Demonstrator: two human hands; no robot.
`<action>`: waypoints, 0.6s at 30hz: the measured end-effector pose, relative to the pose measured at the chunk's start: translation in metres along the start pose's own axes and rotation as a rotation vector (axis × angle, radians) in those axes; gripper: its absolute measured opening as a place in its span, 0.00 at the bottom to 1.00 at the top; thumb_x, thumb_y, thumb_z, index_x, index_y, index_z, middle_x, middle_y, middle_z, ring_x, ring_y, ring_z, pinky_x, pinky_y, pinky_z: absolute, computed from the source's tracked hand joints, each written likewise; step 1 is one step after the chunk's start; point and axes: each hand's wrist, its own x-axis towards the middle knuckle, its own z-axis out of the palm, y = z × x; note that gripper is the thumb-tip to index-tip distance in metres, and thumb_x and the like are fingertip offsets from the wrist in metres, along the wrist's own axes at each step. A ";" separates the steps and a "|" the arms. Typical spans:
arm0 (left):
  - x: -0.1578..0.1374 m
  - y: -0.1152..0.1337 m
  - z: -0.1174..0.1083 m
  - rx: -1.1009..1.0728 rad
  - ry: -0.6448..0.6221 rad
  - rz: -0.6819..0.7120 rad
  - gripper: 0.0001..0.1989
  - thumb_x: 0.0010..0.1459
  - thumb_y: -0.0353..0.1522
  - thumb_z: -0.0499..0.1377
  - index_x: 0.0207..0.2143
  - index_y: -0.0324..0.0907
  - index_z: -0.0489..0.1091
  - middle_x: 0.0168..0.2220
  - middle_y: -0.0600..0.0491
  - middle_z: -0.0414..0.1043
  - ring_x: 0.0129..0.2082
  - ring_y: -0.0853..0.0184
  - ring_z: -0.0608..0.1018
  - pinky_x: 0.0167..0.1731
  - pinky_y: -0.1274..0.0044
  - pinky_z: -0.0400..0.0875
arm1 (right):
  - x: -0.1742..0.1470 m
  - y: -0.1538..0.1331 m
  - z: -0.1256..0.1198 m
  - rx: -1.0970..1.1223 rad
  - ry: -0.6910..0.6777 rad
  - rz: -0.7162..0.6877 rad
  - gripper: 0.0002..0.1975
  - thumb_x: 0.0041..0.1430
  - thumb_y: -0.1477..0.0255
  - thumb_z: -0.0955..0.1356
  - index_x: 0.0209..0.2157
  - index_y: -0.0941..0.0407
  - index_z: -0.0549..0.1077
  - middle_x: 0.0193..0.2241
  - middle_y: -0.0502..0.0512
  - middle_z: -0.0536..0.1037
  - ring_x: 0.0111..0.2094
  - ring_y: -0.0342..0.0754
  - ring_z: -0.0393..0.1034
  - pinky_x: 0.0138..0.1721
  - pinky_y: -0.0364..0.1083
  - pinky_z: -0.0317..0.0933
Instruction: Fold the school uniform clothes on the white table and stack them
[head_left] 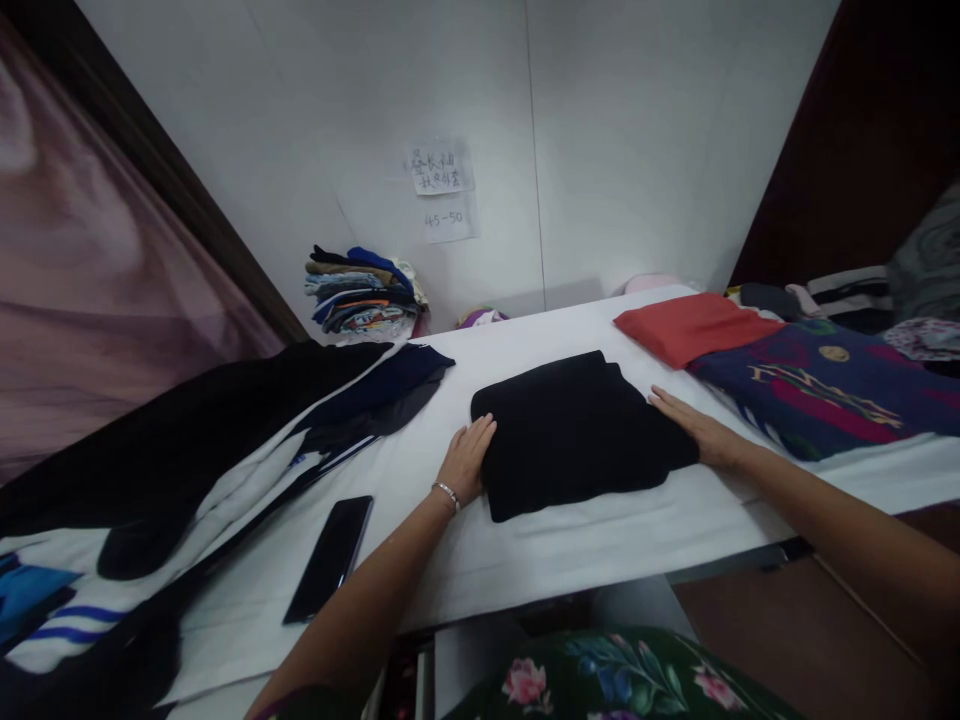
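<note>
A folded black garment (574, 435) lies flat on the white-covered table (517, 560) in front of me. My left hand (466, 458), with a bracelet at the wrist, rests against the garment's left edge, fingers stretched out. At the opposite side my right hand (696, 430) touches the right edge, its fingers also extended. Neither hand grips the cloth. The garment's layers show as a stepped edge at its upper right corner.
Loose black and white garments (225, 450) cover the left side, with a phone (330, 558) beside them. A clothes stack (367, 290) stands at the back left. Red cloth (690, 325) and a patterned navy garment (832, 385) lie right. Handwritten papers (442, 190) hang on the wall.
</note>
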 end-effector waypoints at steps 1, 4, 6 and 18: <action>0.001 -0.001 0.000 -0.006 -0.006 0.009 0.37 0.53 0.24 0.52 0.66 0.39 0.48 0.67 0.43 0.49 0.66 0.59 0.53 0.64 0.62 0.45 | 0.003 -0.002 0.001 0.017 0.002 -0.028 0.39 0.43 0.61 0.72 0.59 0.53 0.66 0.66 0.52 0.50 0.65 0.60 0.46 0.65 0.55 0.41; 0.001 -0.002 0.000 -0.042 -0.011 0.007 0.35 0.53 0.26 0.52 0.64 0.40 0.52 0.66 0.45 0.51 0.66 0.60 0.54 0.64 0.64 0.43 | 0.007 -0.005 0.008 0.086 0.020 -0.073 0.34 0.40 0.63 0.73 0.54 0.52 0.72 0.65 0.51 0.55 0.65 0.60 0.48 0.65 0.55 0.40; 0.003 -0.002 -0.002 -0.092 0.004 -0.021 0.34 0.54 0.28 0.54 0.64 0.41 0.53 0.65 0.45 0.53 0.65 0.60 0.56 0.64 0.64 0.44 | 0.008 -0.009 0.014 0.149 0.051 -0.034 0.30 0.42 0.63 0.73 0.50 0.51 0.74 0.64 0.50 0.57 0.65 0.59 0.48 0.66 0.55 0.40; 0.076 0.011 -0.091 -0.790 0.514 -0.447 0.28 0.50 0.37 0.61 0.54 0.39 0.66 0.49 0.49 0.74 0.51 0.57 0.73 0.53 0.69 0.67 | 0.086 -0.076 -0.038 0.549 0.453 0.081 0.19 0.57 0.59 0.65 0.46 0.54 0.73 0.44 0.55 0.78 0.50 0.57 0.69 0.53 0.56 0.63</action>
